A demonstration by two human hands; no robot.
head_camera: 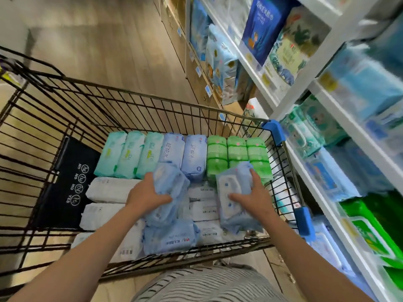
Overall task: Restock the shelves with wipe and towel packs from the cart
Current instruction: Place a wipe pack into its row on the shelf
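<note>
Shop aisle with a wood-pattern floor (109,51). White shelves (281,105) run along the right side, stocked with blue, green and teal packs; their print is too blurred to read. A black wire cart (130,99) stands just beside the shelves, with two blue corner bumpers (273,129) on its right rim.

Count inside the cart, far edge, standing on end in one row:
- three mint packs (128,153) towards the far left corner;
- two pale blue packs (194,155) in the middle;
- three green packs (236,153) towards the far right corner.

White packs (109,188) lie flat between that row and the near edge. At least six show; the hands cover others, so the total cannot be told.

Three blue wipe packs are present. The left hand (146,194) grips the left wipe pack (168,192), fingers curled under it and thumb on top, above the white packs. The right hand (255,195) grips the right wipe pack (231,192), thumb pressed on its printed face and fingers wrapped over its far side, near the cart's right wall. The third wipe pack (172,238) lies loose at the near edge, just below the left hand.

A black flap (69,182) with printed warning symbols lies against the cart's left side. A striped garment (202,284) shows at the bottom of the view.
</note>
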